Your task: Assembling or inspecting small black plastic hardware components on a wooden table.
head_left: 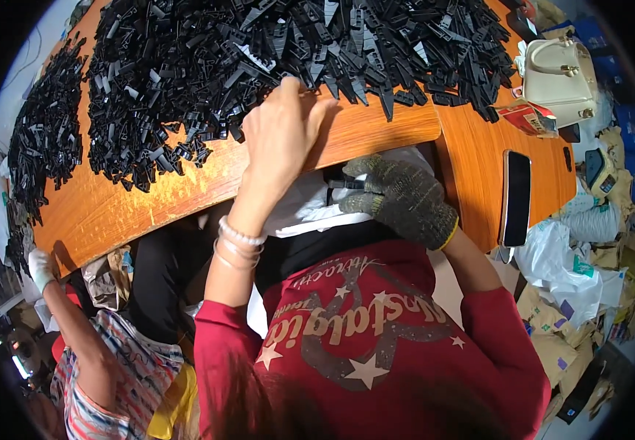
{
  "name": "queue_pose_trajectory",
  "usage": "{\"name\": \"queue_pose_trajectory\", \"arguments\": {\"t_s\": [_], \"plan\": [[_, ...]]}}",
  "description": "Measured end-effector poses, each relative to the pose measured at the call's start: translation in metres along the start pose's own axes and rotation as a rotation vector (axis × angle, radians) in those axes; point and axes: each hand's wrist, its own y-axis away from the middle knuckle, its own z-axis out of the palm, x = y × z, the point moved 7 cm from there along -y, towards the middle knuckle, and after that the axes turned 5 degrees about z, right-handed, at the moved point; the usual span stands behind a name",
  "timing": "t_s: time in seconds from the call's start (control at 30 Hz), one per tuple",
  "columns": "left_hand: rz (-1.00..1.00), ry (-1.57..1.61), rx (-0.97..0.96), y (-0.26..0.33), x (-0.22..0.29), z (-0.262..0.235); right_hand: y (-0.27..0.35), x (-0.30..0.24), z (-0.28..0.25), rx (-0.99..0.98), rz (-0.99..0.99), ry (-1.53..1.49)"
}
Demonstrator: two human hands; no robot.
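Note:
My bare left hand (279, 130), with bracelets at its wrist, reaches to the near edge of a large heap of black plastic parts (317, 55). Its thumb stands apart from the index finger, whose tip meets the parts; the other fingers are mostly hidden under the hand. My right hand (405, 194) wears a dark grey knit glove with a yellow cuff. It is closed on a small black plastic part (344, 185), held over a white bag or cloth (299, 209) at the table's edge above my lap.
The wooden table (163, 194) also bears a smaller black heap (46, 125) at left. A phone (516, 198) and a cream handbag (559, 81) are at right. Another person's gloved hand (39, 268) touches the left table edge. Plastic bags (563, 253) and cardboard (552, 352) clutter the right side.

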Motion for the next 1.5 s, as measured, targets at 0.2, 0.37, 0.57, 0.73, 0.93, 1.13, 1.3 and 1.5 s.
{"name": "queue_pose_trajectory", "arguments": {"t_s": [0.2,0.37,0.57,0.73,0.93,1.13,1.3,1.5], "plan": [[-0.057,-0.042,0.089,-0.006,-0.006,0.006,-0.001,-0.011,-0.015,0.088,-0.034,0.049],[-0.290,0.394,0.216,0.032,-0.021,0.001,-0.014,0.004,-0.008,0.179,0.066,-0.158],[-0.812,1.304,0.105,0.074,-0.032,0.013,-0.042,-0.005,-0.001,0.267,-0.051,0.213],[-1.043,1.831,0.001,0.093,-0.020,0.022,-0.067,-0.008,-0.008,0.292,0.177,-0.075],[-0.349,0.560,0.248,0.082,-0.033,-0.028,-0.059,-0.016,-0.001,0.112,0.004,0.221],[-0.248,-0.105,0.165,0.063,-0.047,-0.050,-0.045,-0.007,-0.008,0.299,-0.066,0.308],[-0.257,-0.102,0.151,0.065,-0.047,-0.048,-0.041,-0.010,-0.012,0.307,-0.123,0.377],[-0.339,0.125,0.080,0.069,-0.050,-0.042,-0.039,0.003,-0.005,0.313,-0.109,0.264]]}}
